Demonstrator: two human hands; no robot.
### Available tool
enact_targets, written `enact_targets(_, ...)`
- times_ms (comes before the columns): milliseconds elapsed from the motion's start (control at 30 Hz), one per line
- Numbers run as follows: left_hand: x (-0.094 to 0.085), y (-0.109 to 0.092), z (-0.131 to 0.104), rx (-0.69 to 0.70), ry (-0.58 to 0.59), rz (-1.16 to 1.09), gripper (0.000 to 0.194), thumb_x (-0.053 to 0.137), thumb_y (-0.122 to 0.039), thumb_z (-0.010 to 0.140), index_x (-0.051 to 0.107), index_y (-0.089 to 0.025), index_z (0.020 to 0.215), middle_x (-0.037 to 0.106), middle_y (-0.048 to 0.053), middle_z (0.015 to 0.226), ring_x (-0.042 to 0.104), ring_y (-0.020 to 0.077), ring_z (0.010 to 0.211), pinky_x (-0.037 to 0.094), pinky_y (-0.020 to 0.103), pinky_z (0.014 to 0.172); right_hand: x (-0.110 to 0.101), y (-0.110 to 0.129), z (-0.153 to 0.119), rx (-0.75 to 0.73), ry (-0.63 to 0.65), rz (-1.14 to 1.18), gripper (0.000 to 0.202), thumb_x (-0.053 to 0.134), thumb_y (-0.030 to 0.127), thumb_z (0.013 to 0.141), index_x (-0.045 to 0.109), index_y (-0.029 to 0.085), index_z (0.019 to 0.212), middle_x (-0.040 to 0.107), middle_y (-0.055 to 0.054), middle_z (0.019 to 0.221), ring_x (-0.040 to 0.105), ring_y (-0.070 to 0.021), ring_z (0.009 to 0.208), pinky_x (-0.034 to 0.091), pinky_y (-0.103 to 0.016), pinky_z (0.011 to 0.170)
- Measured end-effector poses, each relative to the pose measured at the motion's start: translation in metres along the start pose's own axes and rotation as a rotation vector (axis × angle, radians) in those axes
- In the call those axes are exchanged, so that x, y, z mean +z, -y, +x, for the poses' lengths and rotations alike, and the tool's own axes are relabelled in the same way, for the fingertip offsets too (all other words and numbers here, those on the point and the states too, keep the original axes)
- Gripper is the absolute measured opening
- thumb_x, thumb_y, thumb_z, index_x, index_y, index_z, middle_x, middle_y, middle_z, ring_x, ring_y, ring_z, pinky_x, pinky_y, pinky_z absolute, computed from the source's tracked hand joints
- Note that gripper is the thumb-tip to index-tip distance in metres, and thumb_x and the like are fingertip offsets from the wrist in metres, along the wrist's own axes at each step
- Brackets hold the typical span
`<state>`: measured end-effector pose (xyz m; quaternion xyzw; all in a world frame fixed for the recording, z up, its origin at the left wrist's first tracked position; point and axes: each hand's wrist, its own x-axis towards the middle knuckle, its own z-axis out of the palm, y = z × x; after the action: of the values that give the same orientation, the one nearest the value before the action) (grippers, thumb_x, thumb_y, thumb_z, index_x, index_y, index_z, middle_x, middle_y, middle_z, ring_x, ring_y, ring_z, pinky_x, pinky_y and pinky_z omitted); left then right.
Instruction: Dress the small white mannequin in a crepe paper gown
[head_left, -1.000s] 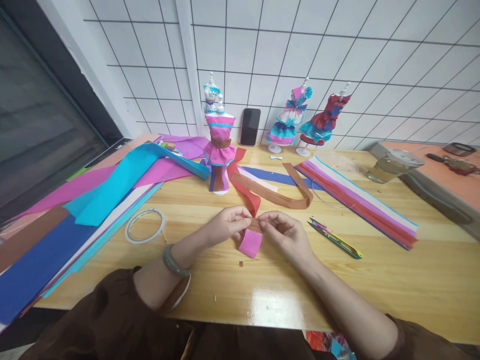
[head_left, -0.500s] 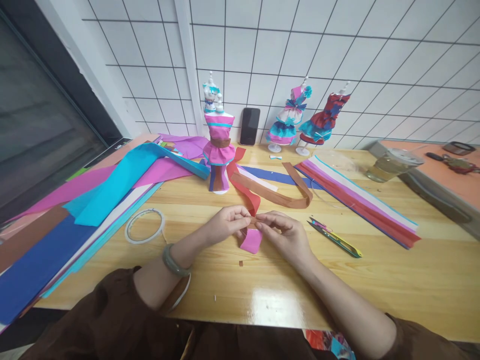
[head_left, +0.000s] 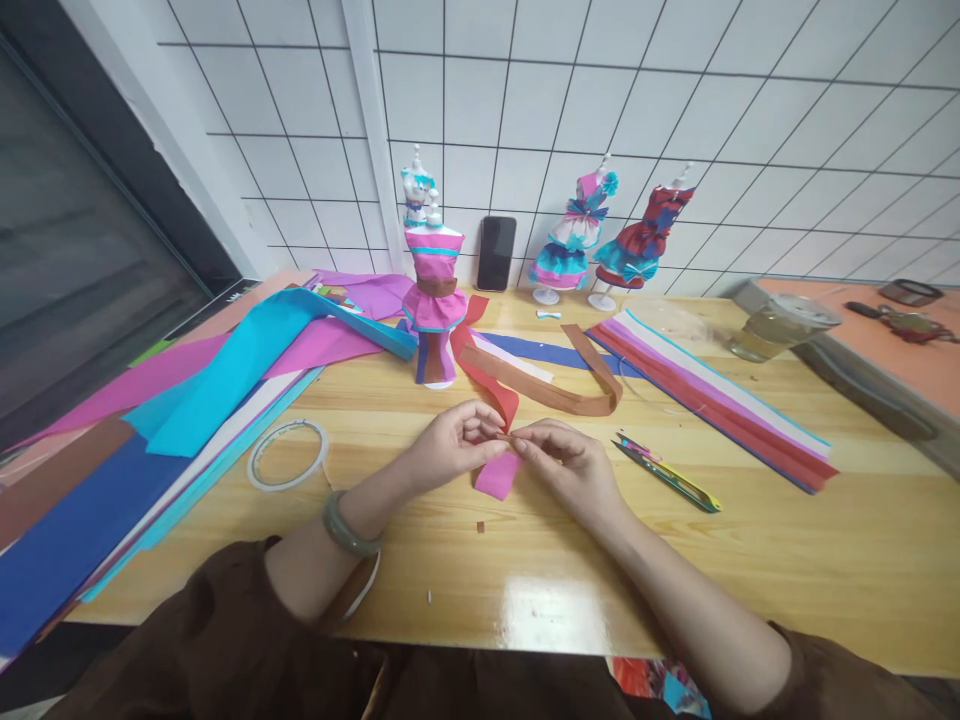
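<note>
My left hand [head_left: 457,440] and my right hand [head_left: 562,460] meet fingertip to fingertip over the wooden table, pinching a small brown strip [head_left: 507,437] between them. Just below the fingers lies a pink piece [head_left: 496,477], partly hidden by them. A red strip [head_left: 504,398] curls down behind my fingertips. Farther back stands a small dress form [head_left: 435,280] in a pink dress with a brown waistband. A long brown strip [head_left: 559,398] loops on the table beyond my right hand. A tiny brown square [head_left: 481,527] lies nearer to me.
Green-and-yellow snips [head_left: 667,475] lie right of my right hand, a tape roll [head_left: 288,455] left of my left wrist. Coloured strips [head_left: 247,360] cover the left side, more [head_left: 720,400] the right. A phone [head_left: 496,253], dressed forms [head_left: 646,235] and a cup [head_left: 780,325] stand behind.
The brown strip between my fingertips looks narrower, and my left fingers have shifted slightly over it. The pink piece is tilted differently. The whole view has moved a little.
</note>
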<state>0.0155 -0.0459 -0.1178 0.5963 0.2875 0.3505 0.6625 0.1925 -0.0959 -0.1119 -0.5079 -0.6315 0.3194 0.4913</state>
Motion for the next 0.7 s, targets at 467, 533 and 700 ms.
enact_targets(467, 0.002, -0.008, -0.001, -0.068, -0.050, 0.123, 0.021, 0.067, -0.031, 0.074, 0.059, -0.013, 0.080, 0.064, 0.002, 0.071, 0.056, 0.0090, 0.062, 0.041, 0.020, 0.057, 0.003, -0.005, 0.000, 0.137, 0.044, 0.119, 0.025, 0.070, 0.040, 0.074, 0.070, 0.017, 0.083, 0.071, -0.007, 0.076, 0.064, -0.0167, 0.066, 0.053, -0.030, 0.063)
enact_targets(533, 0.001, -0.008, -0.001, -0.089, -0.050, 0.121, 0.022, 0.067, -0.032, 0.074, 0.058, -0.013, 0.080, 0.061, 0.000, 0.065, 0.051, 0.0069, 0.054, 0.037, 0.019, 0.051, 0.002, -0.005, 0.000, 0.149, 0.044, 0.133, 0.024, 0.070, 0.040, 0.073, 0.070, 0.017, 0.083, 0.072, -0.008, 0.078, 0.066, -0.0174, 0.068, 0.054, -0.031, 0.065)
enact_targets(700, 0.002, -0.011, -0.001, -0.100, -0.052, 0.109, 0.022, 0.068, -0.032, 0.072, 0.057, -0.013, 0.079, 0.057, -0.003, 0.057, 0.043, 0.0042, 0.045, 0.031, 0.017, 0.045, 0.000, -0.004, 0.000, 0.119, 0.037, 0.146, 0.022, 0.069, 0.038, 0.074, 0.071, 0.019, 0.084, 0.074, -0.007, 0.080, 0.068, -0.0176, 0.070, 0.055, -0.031, 0.067)
